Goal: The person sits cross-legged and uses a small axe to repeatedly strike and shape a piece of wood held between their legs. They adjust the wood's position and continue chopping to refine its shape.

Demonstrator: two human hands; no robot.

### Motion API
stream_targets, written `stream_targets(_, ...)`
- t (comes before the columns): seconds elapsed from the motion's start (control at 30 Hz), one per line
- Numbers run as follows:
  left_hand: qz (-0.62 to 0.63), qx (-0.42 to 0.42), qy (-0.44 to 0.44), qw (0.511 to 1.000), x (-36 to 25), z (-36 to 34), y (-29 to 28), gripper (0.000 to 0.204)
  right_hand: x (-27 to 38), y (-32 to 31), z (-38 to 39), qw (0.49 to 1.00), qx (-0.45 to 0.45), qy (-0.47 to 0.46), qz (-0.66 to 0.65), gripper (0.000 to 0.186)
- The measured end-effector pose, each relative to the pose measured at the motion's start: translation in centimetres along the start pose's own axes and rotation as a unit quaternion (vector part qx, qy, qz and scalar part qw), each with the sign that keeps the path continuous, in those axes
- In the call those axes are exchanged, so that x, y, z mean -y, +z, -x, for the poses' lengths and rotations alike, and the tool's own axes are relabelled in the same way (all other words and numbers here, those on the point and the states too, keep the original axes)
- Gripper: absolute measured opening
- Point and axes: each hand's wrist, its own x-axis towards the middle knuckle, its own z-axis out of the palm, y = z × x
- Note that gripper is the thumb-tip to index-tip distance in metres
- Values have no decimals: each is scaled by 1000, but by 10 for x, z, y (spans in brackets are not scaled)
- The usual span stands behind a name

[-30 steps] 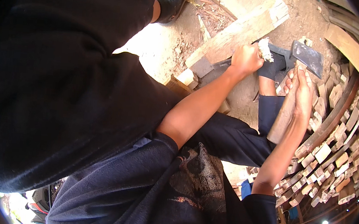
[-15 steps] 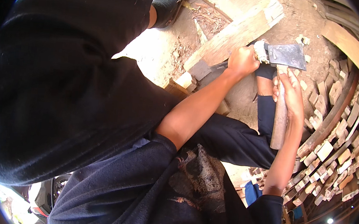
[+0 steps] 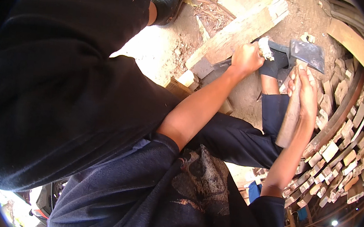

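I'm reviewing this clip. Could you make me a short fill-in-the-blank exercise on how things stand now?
1. The right hand holds a flat-headed tool by its wooden ____.
2. The left hand is closed into a ____, with a pale, frayed end showing beside it.
3. The big stack of wood lies toward the ____ edge of the picture.

Missing words: handle; fist; right.
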Motion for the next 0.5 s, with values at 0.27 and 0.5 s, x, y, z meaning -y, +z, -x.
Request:
stream_targets(0.27,-1,-5,3,1000,4,0,4,22,1,-4,-4,996,58,51,55,24)
stream_targets(0.5,-7,28,8,1000,5,-1,4,22,-10,2,-12,992,93,58,66,21)
